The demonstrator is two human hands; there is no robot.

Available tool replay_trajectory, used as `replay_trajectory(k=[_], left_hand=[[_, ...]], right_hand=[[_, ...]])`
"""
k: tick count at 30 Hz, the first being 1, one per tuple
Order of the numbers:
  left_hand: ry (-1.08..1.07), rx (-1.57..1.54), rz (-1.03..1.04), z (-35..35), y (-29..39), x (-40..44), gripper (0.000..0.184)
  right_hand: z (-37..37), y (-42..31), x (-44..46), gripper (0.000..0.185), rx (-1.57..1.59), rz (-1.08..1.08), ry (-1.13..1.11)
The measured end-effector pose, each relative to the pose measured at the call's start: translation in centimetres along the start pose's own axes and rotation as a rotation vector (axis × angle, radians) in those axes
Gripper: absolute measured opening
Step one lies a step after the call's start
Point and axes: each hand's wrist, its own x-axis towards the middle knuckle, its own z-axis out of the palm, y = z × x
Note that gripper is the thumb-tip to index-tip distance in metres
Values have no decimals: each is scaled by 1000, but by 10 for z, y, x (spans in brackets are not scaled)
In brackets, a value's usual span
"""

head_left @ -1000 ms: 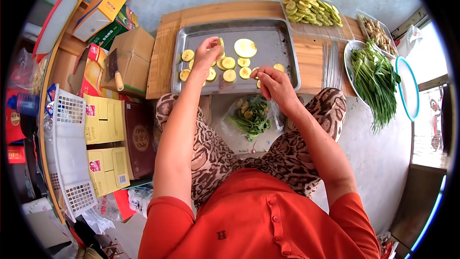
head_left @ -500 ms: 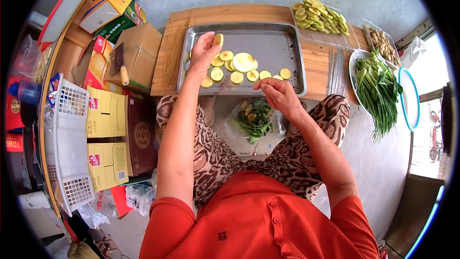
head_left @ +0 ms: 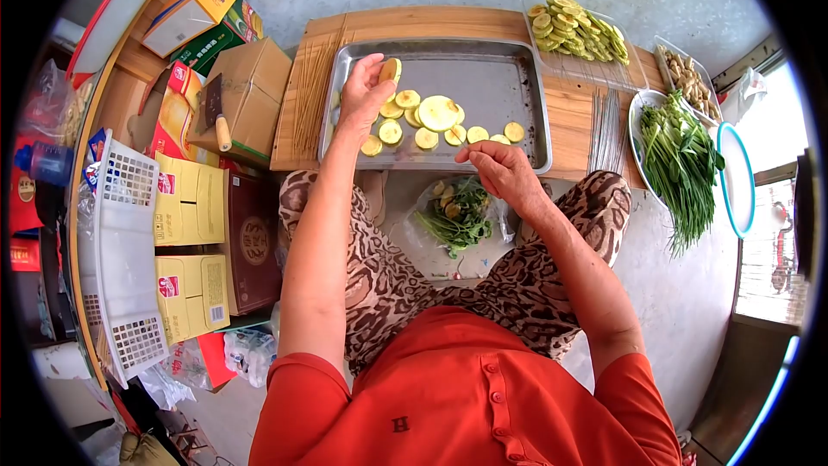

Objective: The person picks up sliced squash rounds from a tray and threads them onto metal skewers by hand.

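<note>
From afar I see the left hand (head_left: 361, 97) grasping a round yellow-green vegetable slice (head_left: 391, 71), tilted up at ten o'clock over the rectangular grey metal tray (head_left: 492, 78), seemingly to keep it accessible, while the right hand (head_left: 502, 174) pinches closed near five o'clock, contents indistinct.

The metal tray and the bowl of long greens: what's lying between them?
Thin grey rods lie on the wooden table between the metal tray and the bowl, as the head view shows.
</note>
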Motion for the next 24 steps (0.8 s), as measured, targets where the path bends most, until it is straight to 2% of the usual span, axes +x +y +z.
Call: replay_trajectory(k=[19,24], left_hand=[[13,98,32,-4,-3,1,56],[22,266,139,-6,-5,2,54]], right_hand=[[0,-2,-2,21,-39,40,11],[0,0,-2,22,-65,33,3]])
